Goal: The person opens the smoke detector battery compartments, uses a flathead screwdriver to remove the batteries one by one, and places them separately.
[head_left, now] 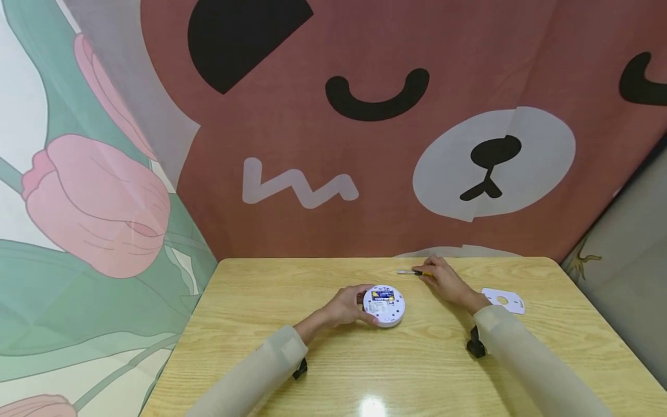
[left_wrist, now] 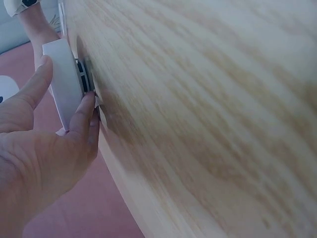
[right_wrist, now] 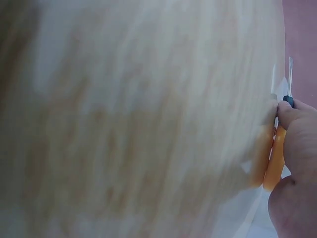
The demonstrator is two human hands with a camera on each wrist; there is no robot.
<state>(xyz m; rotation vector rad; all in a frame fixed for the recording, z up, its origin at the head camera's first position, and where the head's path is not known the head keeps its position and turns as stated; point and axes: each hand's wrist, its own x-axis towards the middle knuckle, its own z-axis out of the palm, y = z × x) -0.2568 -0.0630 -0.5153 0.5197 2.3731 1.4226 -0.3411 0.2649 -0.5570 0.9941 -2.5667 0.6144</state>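
My left hand (head_left: pixel 344 306) grips the rim of a round white device (head_left: pixel 384 315) that looks like a smoke alarm. Its face with blue batteries (head_left: pixel 383 296) is turned up in the head view. From the left wrist, the device's white side wall (left_wrist: pixel 63 82) shows between thumb and fingers, tilted close over the wood. Further right and back, my right hand (head_left: pixel 445 282) pinches a screwdriver (head_left: pixel 406 272) near the front of its orange handle (right_wrist: pixel 275 158). The metal shaft (right_wrist: pixel 290 74) points left in the head view, toward the area behind the device.
A flat white plate (head_left: pixel 513 301) with a round hole lies on the table (head_left: pixel 417 370), partly behind the right forearm. Behind the table's far edge hangs a bear-print cloth (head_left: pixel 292 133); a flower-print cloth (head_left: pixel 99 202) hangs at the left.
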